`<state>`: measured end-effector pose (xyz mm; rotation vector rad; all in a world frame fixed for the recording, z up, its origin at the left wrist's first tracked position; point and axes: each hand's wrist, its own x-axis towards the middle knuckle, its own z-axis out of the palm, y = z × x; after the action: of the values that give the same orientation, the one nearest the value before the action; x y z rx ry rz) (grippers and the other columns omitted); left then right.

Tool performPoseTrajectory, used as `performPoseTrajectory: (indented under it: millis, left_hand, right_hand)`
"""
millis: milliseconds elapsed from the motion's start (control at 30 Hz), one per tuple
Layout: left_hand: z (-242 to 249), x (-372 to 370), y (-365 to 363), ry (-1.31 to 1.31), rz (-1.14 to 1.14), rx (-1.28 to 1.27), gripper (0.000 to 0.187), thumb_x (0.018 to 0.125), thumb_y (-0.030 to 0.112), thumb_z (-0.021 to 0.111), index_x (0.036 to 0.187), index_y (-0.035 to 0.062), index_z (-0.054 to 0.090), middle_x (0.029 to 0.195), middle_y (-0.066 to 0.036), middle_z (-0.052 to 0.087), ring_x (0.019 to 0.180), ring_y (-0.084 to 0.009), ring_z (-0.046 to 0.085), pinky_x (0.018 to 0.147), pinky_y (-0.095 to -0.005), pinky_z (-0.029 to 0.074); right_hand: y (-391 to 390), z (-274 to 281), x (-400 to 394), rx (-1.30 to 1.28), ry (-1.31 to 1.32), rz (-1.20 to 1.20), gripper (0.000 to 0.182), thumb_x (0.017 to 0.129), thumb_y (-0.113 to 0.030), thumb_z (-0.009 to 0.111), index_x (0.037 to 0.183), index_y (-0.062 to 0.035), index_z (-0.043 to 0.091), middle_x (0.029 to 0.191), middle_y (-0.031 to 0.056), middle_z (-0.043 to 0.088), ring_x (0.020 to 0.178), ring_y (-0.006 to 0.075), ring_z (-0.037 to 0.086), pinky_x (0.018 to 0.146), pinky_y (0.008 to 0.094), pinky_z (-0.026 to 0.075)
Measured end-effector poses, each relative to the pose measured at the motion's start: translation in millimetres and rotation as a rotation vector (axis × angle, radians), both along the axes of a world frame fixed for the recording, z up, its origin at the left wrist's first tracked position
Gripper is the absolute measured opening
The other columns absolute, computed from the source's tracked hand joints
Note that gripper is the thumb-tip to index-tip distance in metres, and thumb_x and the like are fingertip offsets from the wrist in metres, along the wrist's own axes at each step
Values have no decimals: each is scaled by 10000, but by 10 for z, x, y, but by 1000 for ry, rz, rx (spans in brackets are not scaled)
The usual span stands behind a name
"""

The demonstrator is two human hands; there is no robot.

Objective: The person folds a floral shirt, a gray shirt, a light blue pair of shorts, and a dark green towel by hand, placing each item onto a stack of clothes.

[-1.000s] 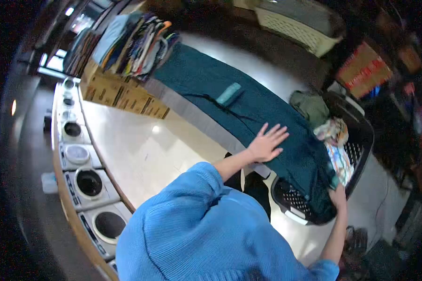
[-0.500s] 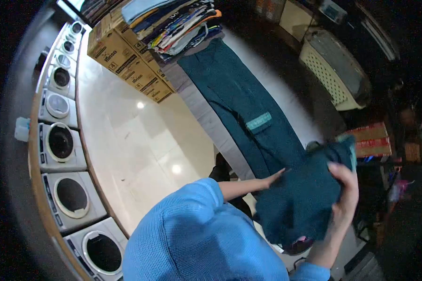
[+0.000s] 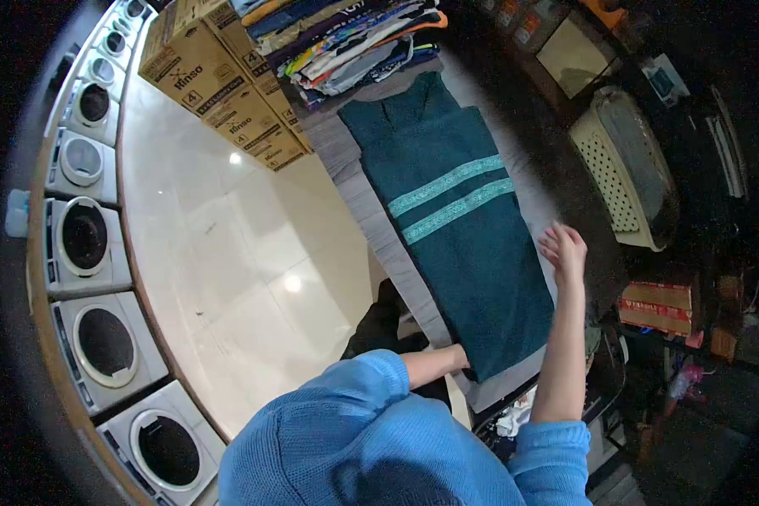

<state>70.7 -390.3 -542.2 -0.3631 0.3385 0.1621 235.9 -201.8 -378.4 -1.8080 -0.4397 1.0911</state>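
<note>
A dark green garment (image 3: 489,278) with two light teal patterned bands lies long and flat on the grey table, its neckline towards the far end. My left hand (image 3: 461,357) is at its near left edge; the fabric covers the fingers, so their grip does not show. Beside the garment's right edge, my right hand (image 3: 565,250) hovers with loosely bent fingers apart and nothing in them. Past the neckline rises a stack of folded clothes (image 3: 363,51) in many colours.
Brown cartons (image 3: 228,93) are stacked left of the table (image 3: 354,185). A cream perforated basket (image 3: 603,181) and a red-and-brown box (image 3: 659,308) are on the right. Front-loading machines (image 3: 105,341) line the far left, across a pale tiled floor (image 3: 244,228).
The near part of the garment, lifted and bunched before, now lies spread on the table with both bands showing. My right hand has let go and moved up and left.
</note>
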Motion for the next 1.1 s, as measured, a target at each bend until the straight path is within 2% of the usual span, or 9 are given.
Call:
performPoseTrajectory:
  millis: [233,533,667,767,833,867,967,1000,1100]
  left_hand:
    - [124,-74,-8,-10,38,-66,464,1005,364,445,1307,41,585,1395,-138,541,1258,-273,531,1130,-419,344]
    - [830,-674,-183,67,99,180,486,942,246,514,1378,36,480,1353,-100,579,1240,-272,549,1095,-419,384]
    - [866,-474,-275,465,-64,399,368,956,145,570,1300,32,509,1303,-87,602,1130,-232,619,986,-392,489]
    - [608,-451,-435,631,-184,463,506,978,227,587,1382,-21,412,1266,-181,601,1183,-255,588,927,-405,538]
    - [646,-448,-431,766,-270,490,544,979,234,586,1405,-30,374,1261,-191,603,1144,-256,617,941,-414,532]
    - [747,-461,-414,864,-316,510,456,978,249,573,1313,-51,496,1157,-173,666,998,-242,682,857,-403,564]
    - [655,-682,-72,594,-798,1117,366,968,255,565,1140,-61,630,1031,-145,714,878,-225,707,730,-382,583]
    - [842,-746,39,625,-743,1321,306,939,230,569,930,-42,709,859,-104,734,750,-188,707,630,-351,570]
    - [1117,-806,741,745,-491,1763,280,881,259,623,909,-4,713,823,-103,731,730,-163,688,655,-353,558]
  right_hand:
    - [-1756,-579,955,-177,-641,324,298,815,-183,742,975,49,644,844,63,652,767,126,589,706,289,485]
    - [-2057,-742,830,58,-1035,453,234,743,-100,741,907,41,651,798,168,674,722,217,645,653,328,475]
    - [-2028,-387,929,81,-264,294,181,811,-201,734,867,-66,626,782,113,662,704,338,609,782,389,457]
    - [-2136,-481,1035,-179,-912,504,165,839,-226,706,860,-89,614,787,97,666,792,315,646,887,439,416]
    - [-2134,-515,964,-249,-1010,552,147,858,-235,682,888,-108,615,810,86,675,908,306,646,1001,517,339]
    - [-2147,-595,939,-228,-1132,571,161,859,-237,679,916,-104,608,813,85,675,902,312,643,1017,535,331]
    - [-2214,-641,734,-262,-1425,544,216,867,-236,668,1003,-87,590,864,108,678,911,326,632,1046,567,314]
    - [-2218,-600,631,-290,-1512,512,238,870,-235,663,1032,-80,585,889,120,680,919,330,629,1052,575,309]
    - [-2269,-511,271,-88,-1647,245,351,864,-256,670,1113,-31,568,975,169,673,969,359,613,1021,532,372]
